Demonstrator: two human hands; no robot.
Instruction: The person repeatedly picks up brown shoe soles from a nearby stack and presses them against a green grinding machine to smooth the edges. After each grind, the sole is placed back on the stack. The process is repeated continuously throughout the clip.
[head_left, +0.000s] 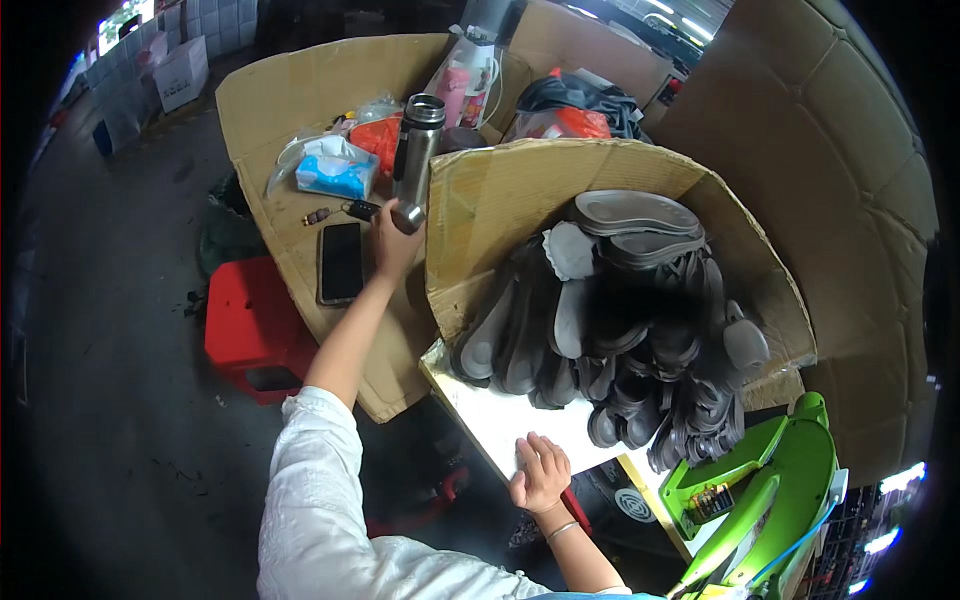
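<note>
My left hand (394, 246) reaches out to the cardboard-covered table (385, 375) on the left, its fingers closed on a steel bottle cap (408, 216). Right behind the cap a steel thermos bottle (415, 155) stands upright with its mouth uncovered. A black phone (341, 263) and a set of keys (345, 209) lie to the left of that hand. My right hand (541, 473) rests at the edge of the white tabletop (500, 425), fingers stretched and holding nothing. Beyond it, dark grey shoe soles (520, 340) are heaped against a cardboard screen (500, 190).
A blue tissue pack (336, 173), a pink bottle (453, 92) and plastic bags (575, 115) stand toward the back. On the left floor is a red stool (250, 320). A bright green machine (800, 460) occupies the right side, in front of a tall cardboard panel (790, 180).
</note>
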